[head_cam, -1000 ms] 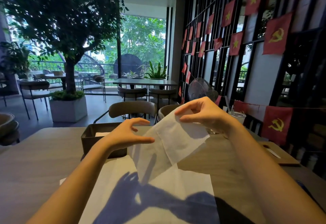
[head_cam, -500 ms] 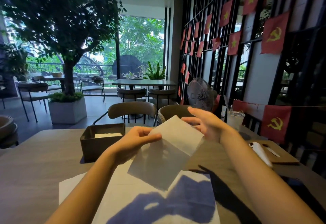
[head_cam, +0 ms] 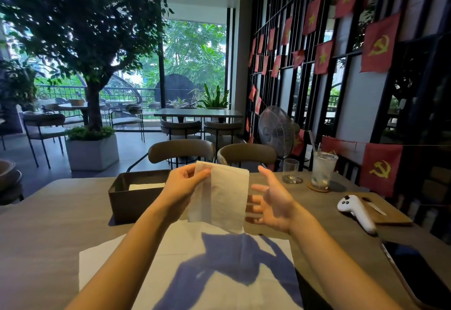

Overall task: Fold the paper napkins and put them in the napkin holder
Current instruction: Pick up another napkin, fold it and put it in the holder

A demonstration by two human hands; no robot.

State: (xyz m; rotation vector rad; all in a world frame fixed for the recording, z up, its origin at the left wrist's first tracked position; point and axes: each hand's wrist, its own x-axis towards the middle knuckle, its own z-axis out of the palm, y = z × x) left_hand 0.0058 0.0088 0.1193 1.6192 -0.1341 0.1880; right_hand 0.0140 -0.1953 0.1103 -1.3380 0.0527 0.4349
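A folded white paper napkin (head_cam: pixel 223 197) hangs upright above the table, pinched at its top left corner by my left hand (head_cam: pixel 181 185). Just right of the napkin, my right hand (head_cam: pixel 274 206) is open with spread fingers and holds nothing. The brown box-shaped napkin holder (head_cam: pixel 127 202) stands on the table to the left of my left hand, with a white napkin lying inside it. A stack of flat, unfolded white napkins (head_cam: pixel 219 273) lies on the table under my forearms.
Two glasses (head_cam: pixel 290 170) (head_cam: pixel 323 170) stand at the back right of the table. A white controller (head_cam: pixel 356 212) rests on a wooden board with a knife. A dark phone (head_cam: pixel 419 275) lies at the right edge. Chairs stand behind the table.
The napkin went from tilted and held by both hands to hanging upright from my left hand alone. My right hand let go and dropped lower, to the right.
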